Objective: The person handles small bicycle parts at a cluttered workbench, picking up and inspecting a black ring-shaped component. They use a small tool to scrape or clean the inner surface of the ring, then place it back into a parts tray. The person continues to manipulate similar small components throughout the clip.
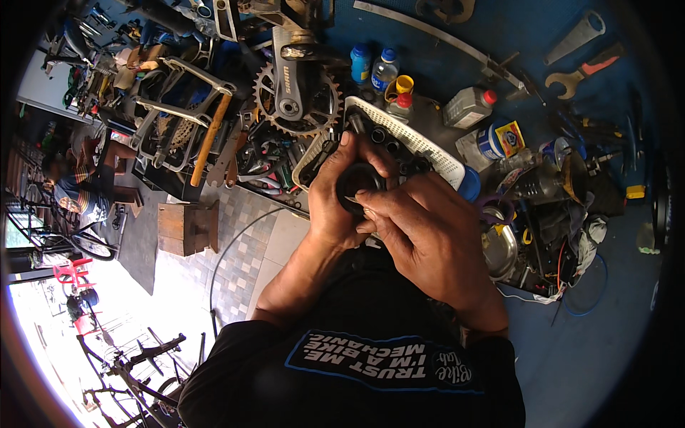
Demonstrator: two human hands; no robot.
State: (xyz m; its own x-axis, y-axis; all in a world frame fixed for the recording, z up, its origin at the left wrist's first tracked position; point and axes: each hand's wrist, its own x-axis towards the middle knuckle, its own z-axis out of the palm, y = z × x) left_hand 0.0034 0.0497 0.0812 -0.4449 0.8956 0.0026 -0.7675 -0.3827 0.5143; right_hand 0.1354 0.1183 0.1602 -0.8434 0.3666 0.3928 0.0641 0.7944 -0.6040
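Note:
My left hand (330, 196) is wrapped round a black, round, ring-like part (360, 173), held up in front of my chest. From the other side, my right hand (439, 235) reaches in with its fingers closed. Its thumb and fingertip press at the ring's near inner edge. Whether a smaller piece sits between those fingertips cannot be made out. Just beyond both hands is a cream plastic basket (444, 158) holding dark tubular parts (379, 134); my hands cover some of its contents.
A bicycle crankset (289, 85) stands at the far side. Bottles, including a grey one with a red cap (467, 108), crowd behind the basket. A wooden-handled tool (212, 139) and a wooden block (187, 228) are to the left. Farther left sits another person (85, 178).

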